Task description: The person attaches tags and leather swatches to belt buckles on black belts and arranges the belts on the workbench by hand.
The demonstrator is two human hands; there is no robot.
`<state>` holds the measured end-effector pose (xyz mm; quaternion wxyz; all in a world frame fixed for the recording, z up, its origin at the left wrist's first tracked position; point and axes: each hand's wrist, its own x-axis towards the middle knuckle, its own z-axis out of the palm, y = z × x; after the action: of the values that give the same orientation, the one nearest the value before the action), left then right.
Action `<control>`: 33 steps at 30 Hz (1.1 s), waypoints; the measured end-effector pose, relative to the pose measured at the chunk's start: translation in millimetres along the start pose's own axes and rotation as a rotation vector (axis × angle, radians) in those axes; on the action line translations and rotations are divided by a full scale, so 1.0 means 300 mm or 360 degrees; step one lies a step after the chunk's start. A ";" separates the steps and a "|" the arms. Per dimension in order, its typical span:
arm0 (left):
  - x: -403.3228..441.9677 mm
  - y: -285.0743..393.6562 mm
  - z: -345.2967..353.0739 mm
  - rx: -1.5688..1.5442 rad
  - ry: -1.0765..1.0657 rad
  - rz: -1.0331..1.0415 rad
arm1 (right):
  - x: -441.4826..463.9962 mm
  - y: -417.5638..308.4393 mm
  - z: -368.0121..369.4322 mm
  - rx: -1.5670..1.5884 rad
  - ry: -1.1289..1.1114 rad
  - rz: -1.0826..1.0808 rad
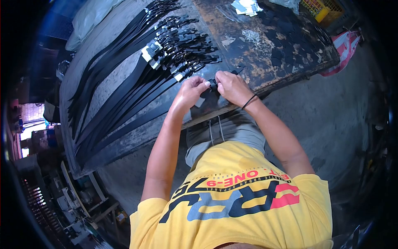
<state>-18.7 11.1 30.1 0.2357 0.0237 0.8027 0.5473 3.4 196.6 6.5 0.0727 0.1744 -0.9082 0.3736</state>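
Note:
Near the front edge of the worktable, my left hand (191, 90) is closed, its thumb and fingers pinching the end of a black belt (141, 117). Close beside it, my right hand (233, 88) is closed on the same dark end piece (213, 84), which shows between the two hands. The belt's long strap trails away to the left across the table. My fingers hide the details of this end. Just beyond my left hand lies a bundle of black belts (120, 93), with metal-looking buckles (186, 45) and white tags (152, 54) at the near ends.
The worn worktable (253, 68) has a dark, peeling surface on the right. White paper pieces (246, 7) and a small heap of metal bits (251, 36) lie toward the back. A yellow crate (321, 10) and a red-and-white sack (346, 47) stand past the right edge.

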 end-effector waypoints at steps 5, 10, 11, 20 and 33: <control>-0.003 0.005 -0.025 0.0697 0.0147 0.0198 | 0.006 -0.010 -0.020 -0.0077 0.0071 0.0010; -0.048 -0.002 -0.008 0.0990 0.0584 0.0764 | 0.005 0.002 -0.020 -0.0066 0.0074 0.0053; -0.053 -0.007 -0.003 0.0974 0.0566 0.0904 | 0.004 0.003 -0.022 -0.0064 0.0069 0.0052; -0.026 -0.022 0.008 0.1463 0.0250 0.1017 | -0.002 0.005 -0.023 -0.0049 0.0036 0.0030; -0.035 -0.052 0.015 0.0973 0.0662 0.0894 | 0.005 0.002 -0.019 -0.0093 -0.0055 -0.0010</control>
<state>-4.2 5.7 18.5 -0.1054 0.1983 0.9199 0.3214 1.7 200.7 10.7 0.0634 0.1815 -0.9193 0.3435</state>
